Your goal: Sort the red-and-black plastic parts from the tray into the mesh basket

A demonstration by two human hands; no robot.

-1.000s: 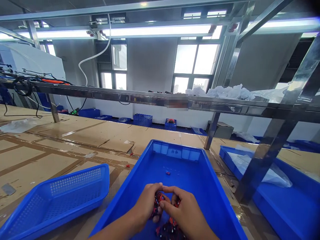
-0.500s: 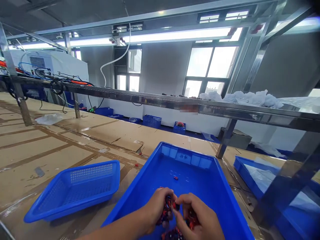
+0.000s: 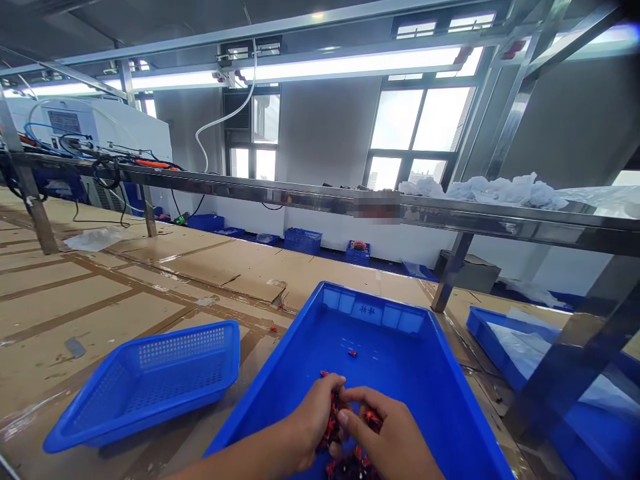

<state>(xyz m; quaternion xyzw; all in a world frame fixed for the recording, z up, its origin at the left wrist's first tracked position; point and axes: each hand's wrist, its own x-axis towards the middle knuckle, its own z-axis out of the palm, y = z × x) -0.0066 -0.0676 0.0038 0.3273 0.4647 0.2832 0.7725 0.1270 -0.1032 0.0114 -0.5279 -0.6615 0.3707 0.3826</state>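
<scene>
Both hands are over the near part of a deep blue bin (image 3: 450, 373). My left hand (image 3: 313, 413) is curled around a bunch of small red and dark pieces (image 3: 331, 427). Close beside it on the right, my right hand (image 3: 387, 427) has thumb and forefinger together against the bunch, with more red pieces (image 3: 373, 419) within its curled fingers. Below the hands, a pile of the same pieces (image 3: 353, 467) lies in the bin. One lone red piece (image 3: 353, 353) rests farther back on the bin floor.
A shallow blue perforated basket (image 3: 145, 400) sits left of the bin on the cardboard-covered table (image 3: 190, 267). At the right, another blue tray (image 3: 480, 323) holds clear plastic behind a metal post (image 3: 565, 380). A metal shelf rail (image 3: 300, 200) crosses above the table.
My right hand has shifted slightly left, and its thumb and forefinger have closed in on the bunch in my left hand. A dark red piece between the hands is less visible now.
</scene>
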